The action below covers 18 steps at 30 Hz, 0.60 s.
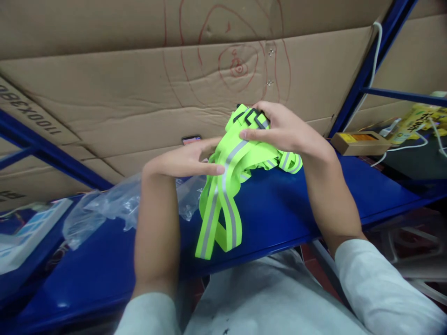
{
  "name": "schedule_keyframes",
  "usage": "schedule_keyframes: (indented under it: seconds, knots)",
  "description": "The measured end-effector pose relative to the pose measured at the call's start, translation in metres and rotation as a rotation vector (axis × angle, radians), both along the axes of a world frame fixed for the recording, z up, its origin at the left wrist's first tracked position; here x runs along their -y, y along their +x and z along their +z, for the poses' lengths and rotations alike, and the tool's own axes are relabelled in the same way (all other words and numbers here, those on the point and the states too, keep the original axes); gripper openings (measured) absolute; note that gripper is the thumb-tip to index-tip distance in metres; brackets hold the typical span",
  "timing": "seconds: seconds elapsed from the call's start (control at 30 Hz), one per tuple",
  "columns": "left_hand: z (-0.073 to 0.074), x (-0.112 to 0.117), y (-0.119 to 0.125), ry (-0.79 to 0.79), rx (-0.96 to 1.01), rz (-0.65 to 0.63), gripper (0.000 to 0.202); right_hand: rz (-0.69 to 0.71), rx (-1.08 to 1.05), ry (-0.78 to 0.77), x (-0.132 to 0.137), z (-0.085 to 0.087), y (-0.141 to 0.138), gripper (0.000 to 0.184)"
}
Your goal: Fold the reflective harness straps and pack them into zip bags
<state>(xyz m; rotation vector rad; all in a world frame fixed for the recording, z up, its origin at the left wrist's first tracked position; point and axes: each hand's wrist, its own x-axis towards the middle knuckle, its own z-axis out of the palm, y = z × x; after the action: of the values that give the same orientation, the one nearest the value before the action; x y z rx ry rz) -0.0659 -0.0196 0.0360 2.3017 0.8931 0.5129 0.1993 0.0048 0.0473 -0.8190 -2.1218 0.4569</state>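
Hands gathering a neon reflective strap bundle at mid-frame on the blue shelf.

Strap loops point(220, 218) hang toward the lower frame edge, long axis near-vertical; left hand point(181, 160), fingers flat and open, presses their left side; beyond, right hand point(282, 128) pinches the folded top by the black buckles point(252, 116).

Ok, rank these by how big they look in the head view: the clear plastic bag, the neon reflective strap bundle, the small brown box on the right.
1. Clear plastic bag
2. Neon reflective strap bundle, looks close to the bag in size, so that order is unsure
3. Small brown box, clearly smallest, though farther from the camera
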Motion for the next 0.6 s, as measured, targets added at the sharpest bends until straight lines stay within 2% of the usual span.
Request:
schedule_keyframes:
  seconds: [0.07, 0.17, 0.27, 0.37, 0.5, 0.6]
  knots:
    - [-0.009, -0.006, 0.007, -0.089, 0.185, 0.090, 0.080, -0.024, 0.019, 0.045, 0.000, -0.001, -0.003, 0.040]
    - [-0.024, -0.014, 0.023, -0.251, 0.296, 0.218, 0.081, 0.007, 0.050, 0.043, 0.004, -0.001, -0.007, 0.036]
    - [-0.031, -0.017, 0.034, -0.350, 0.296, 0.209, 0.094, 0.030, 0.069, 0.046, 0.010, 0.001, -0.008, 0.034]
    - [-0.028, -0.015, 0.034, -0.288, 0.197, 0.230, 0.095, 0.071, 0.085, 0.042, 0.014, 0.003, -0.007, 0.036]
    - [-0.018, -0.010, 0.027, -0.178, -0.024, 0.157, 0.073, 0.180, 0.135, 0.014, 0.013, 0.002, -0.004, 0.045]
    - [-0.010, -0.005, 0.022, -0.087, -0.130, 0.090, 0.052, 0.167, 0.137, 0.013, 0.013, 0.001, -0.002, 0.047]
